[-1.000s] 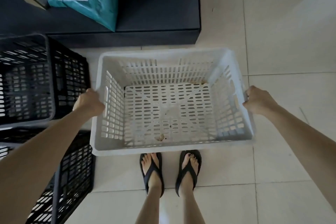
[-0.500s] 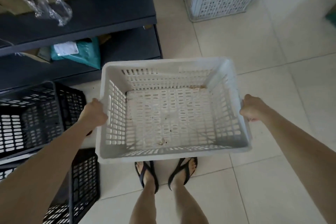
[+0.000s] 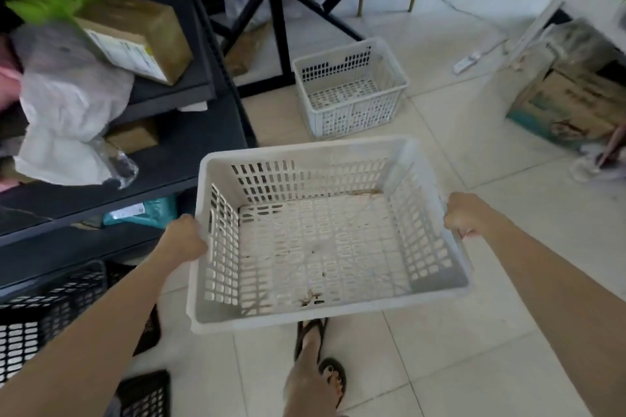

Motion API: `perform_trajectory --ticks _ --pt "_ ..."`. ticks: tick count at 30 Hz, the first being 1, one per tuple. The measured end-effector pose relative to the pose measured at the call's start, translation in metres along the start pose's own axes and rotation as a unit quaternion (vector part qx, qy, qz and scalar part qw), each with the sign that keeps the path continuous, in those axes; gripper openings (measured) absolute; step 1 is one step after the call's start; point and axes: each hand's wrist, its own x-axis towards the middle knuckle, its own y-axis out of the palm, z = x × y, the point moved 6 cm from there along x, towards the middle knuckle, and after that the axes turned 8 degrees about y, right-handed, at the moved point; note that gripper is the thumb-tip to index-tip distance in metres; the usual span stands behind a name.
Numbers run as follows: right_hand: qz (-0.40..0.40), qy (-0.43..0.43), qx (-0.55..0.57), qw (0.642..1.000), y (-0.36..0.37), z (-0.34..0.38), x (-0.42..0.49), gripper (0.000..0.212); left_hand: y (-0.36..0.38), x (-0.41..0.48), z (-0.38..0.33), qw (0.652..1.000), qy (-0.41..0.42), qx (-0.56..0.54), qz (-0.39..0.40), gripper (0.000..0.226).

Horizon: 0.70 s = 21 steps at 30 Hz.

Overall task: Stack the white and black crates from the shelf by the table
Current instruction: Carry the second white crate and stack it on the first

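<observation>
L hand (image 3: pixel 184 236) & R hand (image 3: pixel 462 216) clamp white crate (image 3: pixel 325 311) rims; open tile floor (image 3: pixel 474 159) ahead.

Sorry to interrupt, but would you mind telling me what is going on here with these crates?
A person is carrying an empty white crate with both hands, the left hand and right hand gripping its opposite sides, above the tiled floor. A second white crate sits on the floor ahead, near a table's black legs. Black crates stay low on the left by the dark shelf. Nothing is stacked on the far crate yet.
</observation>
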Motion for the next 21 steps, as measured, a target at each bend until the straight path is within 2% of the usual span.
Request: perform_trajectory --ticks 8,13,16,21 --pt "-0.001 0.037 -0.053 0.998 -0.108 -0.01 0.053 0.034 -0.059 0.045 -0.082 0.999 0.01 -0.042 0.02 0.043" --pt "0.017 0.044 -0.061 0.997 -0.172 -0.003 0.091 0.032 -0.092 0.084 -0.126 0.996 0.003 -0.075 0.037 0.026" --pt "0.023 0.034 -0.052 0.998 -0.208 0.002 0.122 0.032 -0.111 0.106 -0.155 0.996 -0.007 -0.083 0.027 0.034" --pt "0.041 0.003 -0.068 0.997 -0.274 0.022 0.195 0.026 -0.143 0.157 -0.208 0.996 -0.014 -0.079 0.038 0.021"
